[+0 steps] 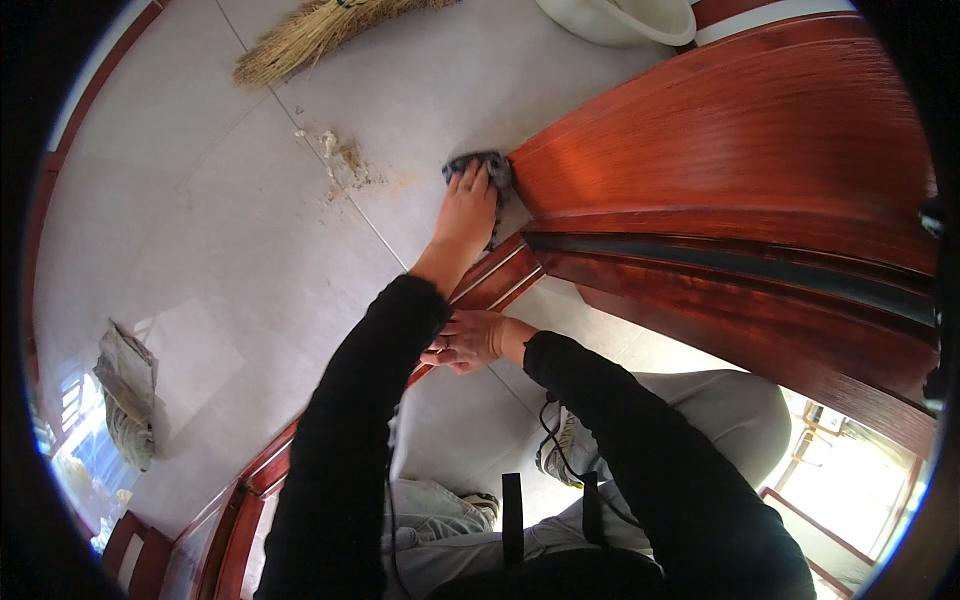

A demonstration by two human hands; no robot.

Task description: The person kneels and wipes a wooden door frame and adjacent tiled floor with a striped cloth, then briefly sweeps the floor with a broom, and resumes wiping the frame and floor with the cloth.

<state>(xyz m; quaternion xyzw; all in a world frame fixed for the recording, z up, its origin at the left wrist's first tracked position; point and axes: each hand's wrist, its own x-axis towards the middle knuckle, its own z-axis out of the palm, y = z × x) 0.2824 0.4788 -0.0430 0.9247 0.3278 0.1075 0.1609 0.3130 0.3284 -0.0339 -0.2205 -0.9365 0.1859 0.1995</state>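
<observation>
With its fingers pressed over a dark grey cloth, my left hand is on the tiled floor beside the bottom corner of a reddish-brown wooden door. Part of the cloth trails below the hand, along its right side. My right hand leans on the wooden door sill, fingers spread, a ring on one of them. The left forearm crosses above the sill and hides part of it, along with some of the right fingertips.
Crumbly debris lies scattered along a tile joint. Beyond it are a straw broom and a pale basin. A crumpled grey rag lies at the left. My knee is close to the door frame.
</observation>
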